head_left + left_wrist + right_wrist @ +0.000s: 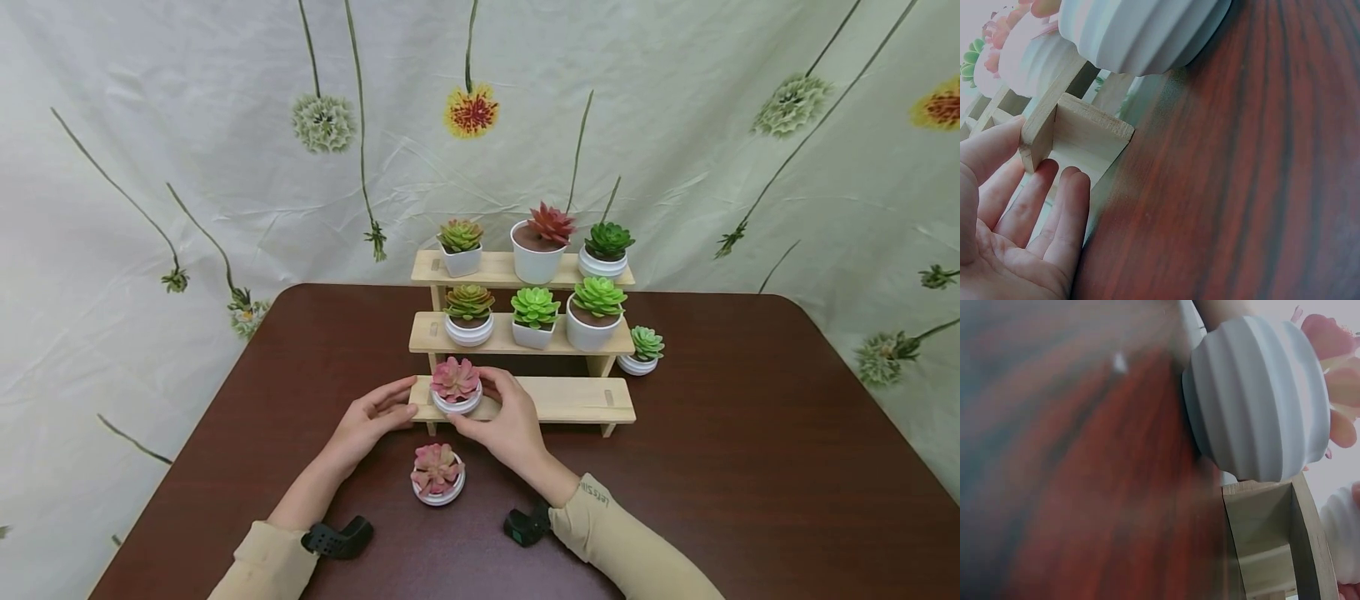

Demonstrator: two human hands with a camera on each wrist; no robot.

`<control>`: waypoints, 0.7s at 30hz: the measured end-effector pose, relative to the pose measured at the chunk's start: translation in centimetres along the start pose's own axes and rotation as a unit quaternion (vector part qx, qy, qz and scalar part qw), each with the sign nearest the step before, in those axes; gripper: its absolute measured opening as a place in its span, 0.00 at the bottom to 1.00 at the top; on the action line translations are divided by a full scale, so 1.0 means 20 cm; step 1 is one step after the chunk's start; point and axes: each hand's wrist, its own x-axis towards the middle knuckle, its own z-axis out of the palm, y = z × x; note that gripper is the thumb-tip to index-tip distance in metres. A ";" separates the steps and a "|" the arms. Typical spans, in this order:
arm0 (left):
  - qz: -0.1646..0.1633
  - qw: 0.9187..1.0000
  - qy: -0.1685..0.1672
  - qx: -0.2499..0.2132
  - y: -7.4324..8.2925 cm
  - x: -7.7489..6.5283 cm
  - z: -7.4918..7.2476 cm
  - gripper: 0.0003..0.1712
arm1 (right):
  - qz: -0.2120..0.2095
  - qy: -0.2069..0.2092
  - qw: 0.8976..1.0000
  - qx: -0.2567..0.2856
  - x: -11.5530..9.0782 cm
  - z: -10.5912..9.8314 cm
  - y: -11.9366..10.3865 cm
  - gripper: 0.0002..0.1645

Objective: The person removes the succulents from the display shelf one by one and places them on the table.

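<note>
A pink succulent in a white ribbed pot (pixel 456 392) stands at the left end of the lowest step of a three-step wooden plant stand (pixel 562 400). My right hand (pixel 513 425) grips this pot from its right side, thumb at the front and fingers behind. At the stand's left end, my left hand (pixel 371 423) holds the tip of the lowest board; the left wrist view shows thumb and fingers (pixel 1022 212) around that board end (pixel 1041 134). A second pink succulent (pixel 437 473) sits on the table before the stand, its ribbed pot (pixel 1254 400) large in the right wrist view.
Several potted succulents fill the upper steps, among them a red one (pixel 542 242) on top and a bright green one (pixel 596 312) in the middle. Another green succulent (pixel 642 350) stands on the brown table (pixel 750 467) right of the stand. A flowered cloth (pixel 660 150) hangs behind.
</note>
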 end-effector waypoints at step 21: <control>0.002 1.000 0.004 -0.007 0.00 0.00 0.00 0.30 | -0.025 0.037 0.999 0.013 -0.11 -0.21 -0.02 0.37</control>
